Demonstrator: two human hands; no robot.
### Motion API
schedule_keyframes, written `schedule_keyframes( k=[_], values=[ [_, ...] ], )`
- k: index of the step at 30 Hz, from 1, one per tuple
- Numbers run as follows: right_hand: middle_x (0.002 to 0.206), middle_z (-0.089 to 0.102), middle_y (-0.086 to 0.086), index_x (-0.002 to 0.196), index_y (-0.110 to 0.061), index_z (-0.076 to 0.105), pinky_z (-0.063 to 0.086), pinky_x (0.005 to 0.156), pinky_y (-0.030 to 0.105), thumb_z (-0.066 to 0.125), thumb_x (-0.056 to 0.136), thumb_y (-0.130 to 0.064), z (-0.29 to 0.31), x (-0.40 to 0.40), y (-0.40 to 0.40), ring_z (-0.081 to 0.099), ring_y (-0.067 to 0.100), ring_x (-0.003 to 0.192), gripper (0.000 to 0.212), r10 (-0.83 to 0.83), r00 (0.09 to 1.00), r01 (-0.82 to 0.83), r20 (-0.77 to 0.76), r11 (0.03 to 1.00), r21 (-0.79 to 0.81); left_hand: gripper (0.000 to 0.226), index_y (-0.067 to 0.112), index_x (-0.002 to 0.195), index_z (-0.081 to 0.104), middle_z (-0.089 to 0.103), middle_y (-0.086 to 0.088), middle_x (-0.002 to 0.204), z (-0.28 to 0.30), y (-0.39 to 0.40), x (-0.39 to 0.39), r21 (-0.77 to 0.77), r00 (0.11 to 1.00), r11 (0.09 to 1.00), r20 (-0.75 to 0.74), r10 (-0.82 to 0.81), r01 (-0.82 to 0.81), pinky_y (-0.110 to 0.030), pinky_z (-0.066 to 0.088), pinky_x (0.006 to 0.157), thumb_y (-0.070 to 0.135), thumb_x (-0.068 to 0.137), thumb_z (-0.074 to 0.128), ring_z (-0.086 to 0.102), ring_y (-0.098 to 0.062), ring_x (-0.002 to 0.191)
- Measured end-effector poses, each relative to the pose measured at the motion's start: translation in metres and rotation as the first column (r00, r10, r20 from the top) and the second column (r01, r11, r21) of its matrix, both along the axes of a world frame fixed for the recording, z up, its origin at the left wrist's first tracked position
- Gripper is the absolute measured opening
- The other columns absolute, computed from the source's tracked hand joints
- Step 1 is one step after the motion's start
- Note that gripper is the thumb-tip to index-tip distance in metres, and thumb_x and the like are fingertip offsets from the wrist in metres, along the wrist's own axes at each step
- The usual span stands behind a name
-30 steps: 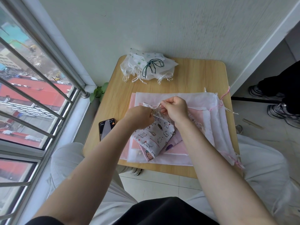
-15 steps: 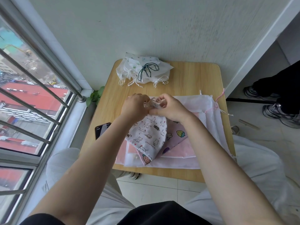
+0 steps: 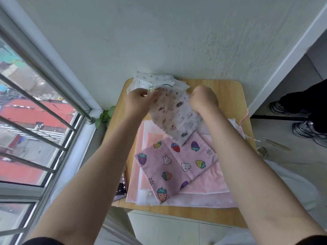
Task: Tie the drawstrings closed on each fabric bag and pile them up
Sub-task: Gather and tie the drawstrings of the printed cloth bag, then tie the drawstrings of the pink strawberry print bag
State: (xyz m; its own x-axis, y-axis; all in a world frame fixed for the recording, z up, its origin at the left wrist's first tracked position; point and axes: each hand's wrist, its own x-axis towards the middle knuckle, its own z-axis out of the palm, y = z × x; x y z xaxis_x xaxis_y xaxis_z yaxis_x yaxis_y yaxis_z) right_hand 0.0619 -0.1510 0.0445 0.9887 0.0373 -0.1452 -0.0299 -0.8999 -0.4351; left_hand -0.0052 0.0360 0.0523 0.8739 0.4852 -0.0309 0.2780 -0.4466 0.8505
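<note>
Both hands are reaching toward the far side of the wooden table (image 3: pixel 228 89), holding a white cat-print bag (image 3: pixel 174 114) between them. The left hand (image 3: pixel 137 101) is pinching the bag's far-left top corner, fingers curled onto the cloth. The right hand (image 3: pixel 203 99) is gripping the bag's right top edge, fingers curled under and mostly hidden behind the knuckles. The bag is blurred by motion and is hanging tilted, its top near the far pile, its lower end trailing over the bags nearer the person.

A pile of white bags (image 3: pixel 155 82) is sitting at the table's far-left corner against the wall, partly hidden behind the hands and the held bag; whether the held bag is touching it cannot be told.

A pink strawberry-and-rabbit bag (image 3: pixel 177 165) is lying flat and skewed on top of a stack of pale pink and white bags (image 3: pixel 203 190) covering the near half of the table.

A phone (image 3: pixel 122 188) is lying at the near-left table edge, half hidden by the left forearm. A small green plant (image 3: pixel 105 116) is showing left of the table beside the window bars (image 3: pixel 44 106). Another person's shoes (image 3: pixel 307 129) are standing on the floor at the far right.
</note>
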Motion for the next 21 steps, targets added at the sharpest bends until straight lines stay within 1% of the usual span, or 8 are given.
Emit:
schedule_keyframes(
  k=[2, 3, 4, 6, 8, 11, 18, 21],
  values=[
    [0.083, 0.055, 0.008, 0.1, -0.008, 0.057, 0.038, 0.059, 0.027, 0.045, 0.095, -0.004, 0.018, 0.023, 0.016, 0.06, 0.029, 0.082, 0.013, -0.034, 0.978, 0.007, 0.204, 0.991, 0.133, 0.037, 0.007, 0.068, 0.054, 0.044, -0.007, 0.059, 0.004, 0.004, 0.011, -0.239, 0.998, 0.969, 0.013, 0.067, -0.062, -0.031, 0.031, 0.054, 0.038, 0.081, 0.07, 0.04, -0.018, 0.053],
    [0.096, 0.057, 0.01, 0.118, -0.009, 0.053, 0.039, 0.063, 0.029, 0.044, 0.097, -0.005, 0.027, 0.032, 0.026, 0.06, 0.03, 0.089, 0.023, 0.015, 0.96, -0.073, 0.279, 0.977, 0.199, 0.035, 0.008, 0.067, 0.053, 0.046, -0.005, 0.056, 0.005, 0.005, 0.015, -0.335, 0.995, 0.938, 0.012, 0.098, -0.088, -0.03, 0.031, 0.051, 0.034, 0.083, 0.069, 0.041, -0.017, 0.048],
    [0.109, 0.057, 0.012, 0.136, -0.013, 0.043, 0.039, 0.065, 0.03, 0.043, 0.098, -0.007, 0.034, 0.04, 0.038, 0.059, 0.027, 0.09, 0.038, 0.103, 0.943, -0.183, 0.317, 0.955, 0.234, 0.032, 0.009, 0.067, 0.055, 0.051, -0.003, 0.054, 0.005, 0.006, 0.021, -0.408, 0.991, 0.905, -0.002, 0.131, -0.12, -0.028, 0.033, 0.049, 0.031, 0.085, 0.068, 0.044, -0.016, 0.045],
    [0.121, 0.056, 0.012, 0.15, -0.022, 0.024, 0.041, 0.063, 0.03, 0.045, 0.099, -0.011, 0.039, 0.05, 0.058, 0.058, 0.021, 0.082, 0.057, 0.267, 0.913, -0.347, 0.31, 0.907, 0.24, 0.024, 0.01, 0.072, 0.061, 0.061, -0.001, 0.059, 0.002, 0.008, 0.03, -0.495, 0.982, 0.849, -0.067, 0.175, -0.185, -0.026, 0.038, 0.049, 0.029, 0.086, 0.066, 0.052, -0.014, 0.044],
    [0.13, 0.053, 0.011, 0.149, -0.021, 0.028, 0.048, 0.073, 0.033, 0.047, 0.098, -0.015, 0.03, 0.056, 0.07, 0.06, 0.022, 0.092, 0.054, 0.328, 0.907, -0.39, 0.264, 0.89, 0.235, 0.021, 0.012, 0.078, 0.065, 0.066, -0.002, 0.065, -0.006, 0.011, 0.037, -0.52, 0.977, 0.828, -0.14, 0.161, -0.211, -0.024, 0.04, 0.048, 0.031, 0.086, 0.067, 0.057, -0.013, 0.045],
    [0.137, 0.051, 0.008, 0.136, -0.017, 0.046, 0.044, 0.09, 0.033, 0.049, 0.097, -0.019, 0.004, 0.054, 0.069, 0.055, 0.024, 0.115, 0.039, 0.316, 0.928, -0.358, 0.195, 0.903, 0.24, 0.029, 0.012, 0.092, 0.068, 0.07, -0.003, 0.073, -0.019, 0.015, 0.039, -0.506, 0.975, 0.842, -0.203, 0.095, -0.187, -0.022, 0.039, 0.049, 0.041, 0.087, 0.067, 0.06, -0.012, 0.049],
    [0.106, 0.054, 0.003, 0.111, -0.011, 0.055, 0.039, 0.063, 0.029, 0.047, 0.096, -0.015, -0.027, 0.024, 0.039, 0.052, 0.019, 0.082, 0.017, 0.145, 0.98, -0.185, 0.138, 0.917, 0.353, 0.049, 0.011, 0.094, 0.06, 0.063, -0.002, 0.069, -0.031, 0.006, 0.021, -0.417, 0.968, 0.883, -0.208, 0.139, -0.216, -0.027, 0.043, 0.053, 0.06, 0.088, 0.055, 0.058, -0.015, 0.053],
    [0.085, 0.055, 0.002, 0.092, -0.012, 0.055, 0.037, 0.054, 0.028, 0.045, 0.093, -0.014, -0.034, 0.009, 0.021, 0.051, 0.02, 0.072, 0.01, 0.115, 0.992, -0.124, 0.049, 0.959, 0.253, 0.035, 0.012, 0.085, 0.058, 0.061, -0.006, 0.07, -0.044, -0.008, 0.006, -0.28, 0.974, 0.95, -0.211, 0.08, -0.139, -0.027, 0.042, 0.05, 0.046, 0.093, 0.051, 0.054, -0.015, 0.051]
  ],
)
